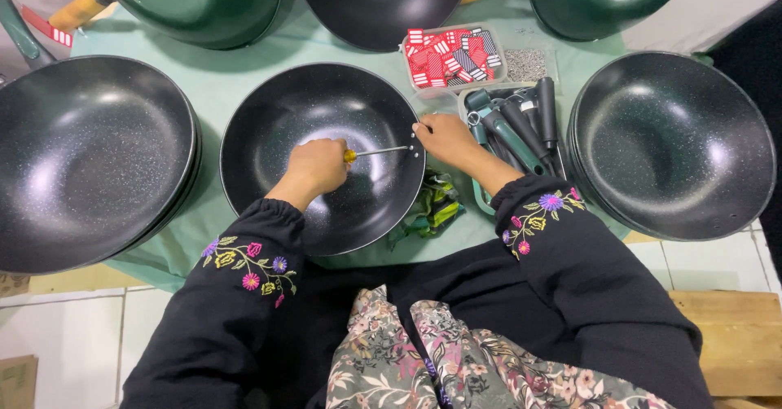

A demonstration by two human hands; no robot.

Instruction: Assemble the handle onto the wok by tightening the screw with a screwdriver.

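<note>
A black speckled wok pan (269,124) without a handle lies in front of me on a pale green cloth (220,75). My left hand (314,169) is inside the pan, closed around the yellow handle of a screwdriver (375,152). The screwdriver's metal shaft points right, with its tip at the pan's right wall. My right hand (446,138) pinches the pan's right rim at that same spot; what it grips there is too small to tell.
Stacks of black pans sit at left (81,156) and right (672,144). Green pans with wooden handles (204,2) line the back. A clear box of red tags (452,54), a tray of dark handles (521,124), and a crumpled green wrapper (432,209) lie nearby.
</note>
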